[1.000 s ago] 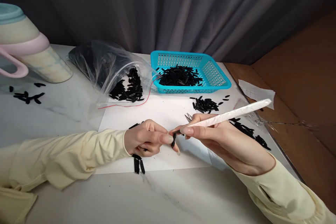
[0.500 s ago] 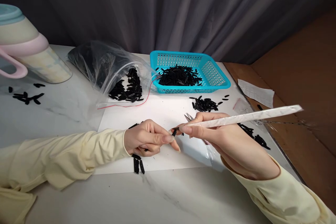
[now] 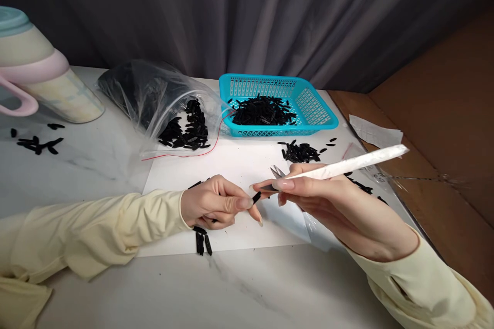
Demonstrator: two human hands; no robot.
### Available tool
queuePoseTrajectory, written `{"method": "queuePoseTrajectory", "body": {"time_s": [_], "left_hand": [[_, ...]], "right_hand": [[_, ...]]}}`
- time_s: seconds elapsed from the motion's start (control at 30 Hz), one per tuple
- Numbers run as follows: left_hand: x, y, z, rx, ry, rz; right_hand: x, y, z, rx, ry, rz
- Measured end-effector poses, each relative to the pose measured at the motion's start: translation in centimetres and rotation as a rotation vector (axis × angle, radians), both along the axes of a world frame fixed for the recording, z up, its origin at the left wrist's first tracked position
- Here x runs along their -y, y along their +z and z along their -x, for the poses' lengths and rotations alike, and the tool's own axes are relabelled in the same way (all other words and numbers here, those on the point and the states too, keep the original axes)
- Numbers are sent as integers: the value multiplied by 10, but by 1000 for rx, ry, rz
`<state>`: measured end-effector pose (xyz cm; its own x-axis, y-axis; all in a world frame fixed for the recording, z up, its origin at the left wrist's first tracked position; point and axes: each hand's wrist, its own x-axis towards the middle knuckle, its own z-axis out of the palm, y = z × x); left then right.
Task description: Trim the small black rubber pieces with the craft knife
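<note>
Between thumb and fingertips, my left hand (image 3: 218, 202) pinches a small black oblong piece (image 3: 256, 198), one end of it sticking out. Close on its right, my right hand (image 3: 324, 198) is closed round a knife (image 3: 347, 163) with a long white-wrapped handle. Its short grey blade lies along my forefinger, a little apart from the piece. Behind my right fingers show the open tips of scissors (image 3: 277, 170); their handles are hidden. Several black pieces (image 3: 203, 242) lie by my left wrist on a white paper sheet (image 3: 239, 159).
A blue basket (image 3: 328, 122) holds a heap of black pieces. Left of it lies an open clear zip bag (image 3: 154, 87) with more. Loose pieces (image 3: 301, 152) are piled before the basket, others (image 3: 40, 145) near a tumbler (image 3: 50, 82). A paper scrap (image 3: 376, 132) lies at the right edge.
My right hand has drawn the knife slightly right, away from the black piece, and its handle has tilted and shifted left at the far end. My left hand keeps its pinch.
</note>
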<state>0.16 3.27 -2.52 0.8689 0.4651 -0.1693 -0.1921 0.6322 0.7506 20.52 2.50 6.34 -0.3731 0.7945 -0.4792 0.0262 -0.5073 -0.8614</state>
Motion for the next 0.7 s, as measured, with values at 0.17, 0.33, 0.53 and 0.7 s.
{"method": "queuePoseTrajectory", "body": {"time_s": [0.17, 0.33, 0.53, 0.7], "left_hand": [[0, 0, 0, 13, 8, 4], [0, 1, -2, 34, -8, 9], [0, 4, -2, 79, -15, 38], [-2, 2, 0, 93, -61, 61]], "right_hand": [[-1, -1, -3, -41, 31, 34], [1, -3, 0, -9, 34, -11], [0, -6, 3, 51, 11, -54], [-2, -7, 2, 33, 33, -40]]}}
